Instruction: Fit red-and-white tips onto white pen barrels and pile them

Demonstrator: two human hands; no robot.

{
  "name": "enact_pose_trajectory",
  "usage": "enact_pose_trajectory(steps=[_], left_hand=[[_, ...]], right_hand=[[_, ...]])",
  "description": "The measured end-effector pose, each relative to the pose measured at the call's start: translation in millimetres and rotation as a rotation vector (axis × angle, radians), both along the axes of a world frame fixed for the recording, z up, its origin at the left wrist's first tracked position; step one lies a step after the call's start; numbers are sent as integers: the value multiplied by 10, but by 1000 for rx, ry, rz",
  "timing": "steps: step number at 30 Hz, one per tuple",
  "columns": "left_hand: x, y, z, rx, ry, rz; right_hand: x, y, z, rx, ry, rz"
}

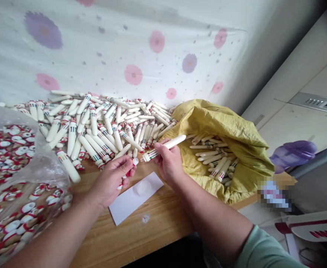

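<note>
My right hand (169,162) is closed around a thick white multicolour pen (174,142), its clear end with coloured sliders pointing left. My left hand (114,178) pinches a small red-and-white pen topper (135,162), mostly hidden by the fingers. The pen's end and the topper are close together but apart. Below them a white card (124,208) lies on the wooden table, with a small round translucent lid (142,188) on it. Behind both hands spreads a large pile of similar pens (102,130), many with red-and-white toppers.
At left stands a clear plastic bag (50,160) full of red, white and brown toppers. A yellow woven sack (222,119) at right gapes with white pens (212,152) inside. Behind it is a purple bottle (292,154). A flower-printed sheet (158,22) covers the wall.
</note>
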State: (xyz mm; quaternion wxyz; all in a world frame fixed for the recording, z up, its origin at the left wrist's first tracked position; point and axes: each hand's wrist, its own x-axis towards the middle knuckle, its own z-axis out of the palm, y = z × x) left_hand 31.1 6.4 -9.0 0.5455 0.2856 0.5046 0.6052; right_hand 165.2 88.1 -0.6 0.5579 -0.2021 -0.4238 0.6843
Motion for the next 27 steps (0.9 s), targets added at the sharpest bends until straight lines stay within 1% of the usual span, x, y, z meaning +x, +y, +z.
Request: enact_pose_trajectory(steps=[5,8,10,13,16,19,22,25,26,27], left_hand=[[83,-28,46,3,-38,-6],[120,-26,21,15,-39,7],[136,-21,-13,21,-30,18],[145,-24,-48,46,11,37],[155,-46,-45,82,86,70],[186,-74,-32,98,112,78],[228,-86,-39,116,103,74],[238,-68,-65,129,100,82],[225,-57,-75,125,100,79],[204,-44,-83,118,106,77]], right_hand=[[-37,-32,-26,-11,-11,-7],[-62,-42,-48,-19,-33,-14],[-91,-43,-67,10,-51,-47],[-147,-42,-110,102,-92,-138],[-199,-57,-160,181,-170,-225],[-235,-93,-195,222,-212,-291],[-268,-125,-203,247,-201,-321],[-299,-128,-197,256,-238,-363],[-299,-122,-192,251,-253,-363],[-287,-114,-183,236,-261,-333]])
